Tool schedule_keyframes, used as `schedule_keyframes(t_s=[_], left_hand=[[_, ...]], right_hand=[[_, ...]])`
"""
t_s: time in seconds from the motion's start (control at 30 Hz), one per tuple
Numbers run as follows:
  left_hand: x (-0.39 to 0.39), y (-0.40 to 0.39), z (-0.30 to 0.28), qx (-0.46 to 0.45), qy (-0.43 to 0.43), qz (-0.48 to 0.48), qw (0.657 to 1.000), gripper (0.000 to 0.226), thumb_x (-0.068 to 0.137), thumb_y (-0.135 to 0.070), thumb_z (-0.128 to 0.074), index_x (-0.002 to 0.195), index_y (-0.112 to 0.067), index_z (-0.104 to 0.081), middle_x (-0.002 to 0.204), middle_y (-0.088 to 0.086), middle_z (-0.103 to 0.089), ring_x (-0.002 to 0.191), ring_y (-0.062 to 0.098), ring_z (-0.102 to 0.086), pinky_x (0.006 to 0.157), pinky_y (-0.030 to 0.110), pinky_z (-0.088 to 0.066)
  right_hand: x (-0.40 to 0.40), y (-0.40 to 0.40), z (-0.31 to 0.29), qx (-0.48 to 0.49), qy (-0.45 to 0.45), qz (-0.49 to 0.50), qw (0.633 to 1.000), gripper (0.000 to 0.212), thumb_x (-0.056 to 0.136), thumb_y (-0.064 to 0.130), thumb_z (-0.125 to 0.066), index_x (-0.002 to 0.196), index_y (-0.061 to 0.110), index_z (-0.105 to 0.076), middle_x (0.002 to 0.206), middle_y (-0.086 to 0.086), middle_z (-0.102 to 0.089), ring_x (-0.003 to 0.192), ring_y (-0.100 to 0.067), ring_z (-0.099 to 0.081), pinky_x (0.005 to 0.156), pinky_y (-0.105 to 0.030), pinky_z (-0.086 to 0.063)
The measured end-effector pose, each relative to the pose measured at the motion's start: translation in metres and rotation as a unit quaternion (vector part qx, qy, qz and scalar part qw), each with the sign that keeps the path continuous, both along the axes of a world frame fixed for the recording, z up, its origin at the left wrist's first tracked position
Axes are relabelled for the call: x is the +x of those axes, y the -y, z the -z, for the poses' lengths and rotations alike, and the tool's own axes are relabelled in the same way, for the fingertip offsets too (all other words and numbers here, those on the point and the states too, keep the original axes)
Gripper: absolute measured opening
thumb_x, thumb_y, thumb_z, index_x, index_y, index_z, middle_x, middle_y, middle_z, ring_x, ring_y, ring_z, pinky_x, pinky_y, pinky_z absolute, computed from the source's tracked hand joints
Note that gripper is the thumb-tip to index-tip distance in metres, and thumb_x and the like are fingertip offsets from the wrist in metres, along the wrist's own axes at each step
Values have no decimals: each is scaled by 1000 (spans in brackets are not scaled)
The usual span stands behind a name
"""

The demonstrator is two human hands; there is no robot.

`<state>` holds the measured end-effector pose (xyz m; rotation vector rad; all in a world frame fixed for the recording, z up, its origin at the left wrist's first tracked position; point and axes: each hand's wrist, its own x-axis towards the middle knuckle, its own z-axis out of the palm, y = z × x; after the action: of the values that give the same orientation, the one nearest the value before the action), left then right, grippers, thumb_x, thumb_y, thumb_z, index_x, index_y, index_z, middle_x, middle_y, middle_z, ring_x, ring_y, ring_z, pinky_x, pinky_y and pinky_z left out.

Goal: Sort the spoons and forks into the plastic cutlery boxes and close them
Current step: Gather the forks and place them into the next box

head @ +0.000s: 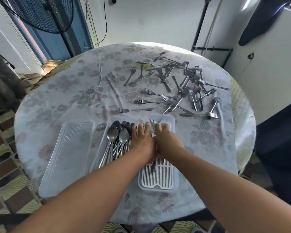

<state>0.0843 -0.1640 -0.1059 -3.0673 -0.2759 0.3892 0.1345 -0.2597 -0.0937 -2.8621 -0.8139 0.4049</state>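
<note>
Two clear plastic cutlery boxes sit side by side at the near middle of the round table. The left box (97,155) holds a pile of spoons (118,137). The right box (174,132) has a white slatted insert (155,179) and a small bundle of forks (151,126). My left hand (141,140) and my right hand (167,138) lie side by side in this box, fingers pressing down on either side of the bundle. Fork handles (153,166) stick out under my wrists. Several loose forks (183,88) are scattered across the far right of the table.
A clear lid (69,152) lies flat to the left of the spoon box. The flowered tablecloth (71,98) covers the table. A fan stands at the back left, a dark stand and a white wall at the back right.
</note>
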Motion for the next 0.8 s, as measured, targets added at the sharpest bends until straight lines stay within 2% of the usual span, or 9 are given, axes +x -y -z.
schedule_keyframes(t_s=[0.1, 0.17, 0.23, 0.33, 0.4, 0.53, 0.63, 0.73, 0.8], left_hand=[[-2, -3, 3, -23, 116, -14, 993, 56, 85, -54, -64, 135, -31, -54, 143, 12, -30, 132, 37, -25, 119, 53, -10], [-2, -7, 2, 6, 177, -21, 984, 32, 90, -35, -65, 119, -22, -65, 130, 9, -39, 121, 34, -33, 116, 50, -18], [1, -10, 0, 12, 170, -30, 985, 21, 94, -24, -60, 113, -20, -68, 130, 9, -39, 122, 35, -32, 117, 50, -16], [5, -11, 4, 13, 132, -46, 990, 22, 92, -32, -64, 110, -22, -72, 135, 8, -36, 122, 34, -28, 116, 51, -9], [6, -10, 11, -1, 144, -74, 987, 21, 88, -33, -67, 105, -22, -75, 134, 7, -38, 120, 33, -30, 116, 51, -14], [7, -6, 8, -66, 160, -183, 968, 22, 91, -37, -65, 105, -24, -75, 135, 5, -40, 126, 33, -31, 117, 52, -17], [10, -7, 5, -131, 170, -245, 945, 18, 93, -40, -63, 100, -32, -76, 141, 1, -36, 130, 32, -25, 117, 51, -17], [20, -8, 8, -129, 151, -270, 942, 14, 91, -42, -65, 95, -33, -76, 143, 0, -35, 131, 33, -24, 118, 53, -15], [28, -7, 9, -102, 150, -268, 946, 16, 93, -39, -63, 98, -29, -75, 142, 3, -36, 129, 34, -27, 118, 53, -14]], right_hand=[[1, 2, -1, 8, -3, 27, 1000, 73, 88, 0, -69, 147, 7, -28, 131, -23, -46, 104, -45, -66, 69, -40, -42], [-2, -1, 0, -6, -12, 32, 999, 73, 92, 0, -62, 152, 6, -21, 125, -24, -55, 105, -44, -67, 70, -41, -43], [-3, -4, 2, -14, -36, 41, 998, 76, 95, 1, -59, 156, 8, -13, 120, -25, -59, 107, -44, -66, 72, -42, -45], [-4, -6, 1, -6, -60, 66, 996, 82, 97, 3, -56, 160, 6, -3, 119, -24, -62, 110, -43, -65, 74, -42, -46], [-4, -7, 1, 10, -64, 82, 995, 88, 94, 4, -58, 160, 1, 0, 117, -23, -65, 109, -41, -66, 78, -45, -51], [0, -4, 1, 109, -69, 150, 980, 58, 92, 14, -62, 139, 2, -30, 97, -16, -67, 90, -38, -67, 65, -40, -48], [-2, -2, -2, 137, -39, 145, 979, 36, 93, 15, -57, 121, 8, -35, 80, -10, -62, 77, -36, -66, 60, -43, -53], [-5, 1, -3, 103, -24, 121, 987, 36, 90, 5, -53, 121, 7, -35, 74, -6, -54, 74, -35, -65, 59, -42, -53], [-4, 3, 0, 60, -19, 97, 993, 54, 89, -1, -54, 138, 1, -32, 73, -4, -51, 73, -31, -62, 60, -40, -49]])
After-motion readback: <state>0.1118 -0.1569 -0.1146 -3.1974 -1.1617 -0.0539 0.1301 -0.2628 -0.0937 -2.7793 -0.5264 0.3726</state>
